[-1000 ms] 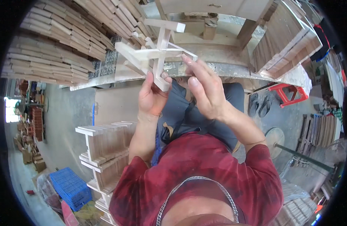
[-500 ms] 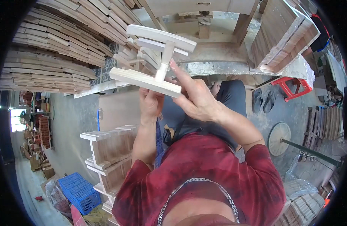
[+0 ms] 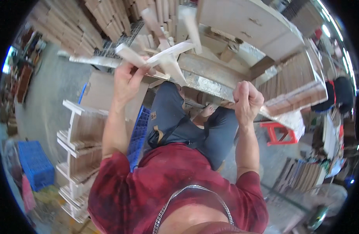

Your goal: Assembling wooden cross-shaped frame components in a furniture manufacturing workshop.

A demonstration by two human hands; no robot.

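My left hand (image 3: 125,82) is closed round one end of a pale wooden frame (image 3: 169,53), at the near edge of the workbench (image 3: 210,82). The frame is made of several bars joined crosswise; it stands tilted, and motion blurs its far parts. My right hand (image 3: 247,97) is a fist over the bench edge, well apart from the frame. What lies inside that fist, if anything, is hidden.
Wooden slats (image 3: 62,27) are stacked at the far left. Wooden panels (image 3: 292,78) stand on the bench's right side. A stack of wooden pieces (image 3: 84,128) and a blue crate (image 3: 36,163) stand at my left. A red stool (image 3: 278,133) is at the right.
My right hand has let go of the frame, moved right and closed into a fist. The left hand still holds the frame, now turned and further left. My view has swung round.
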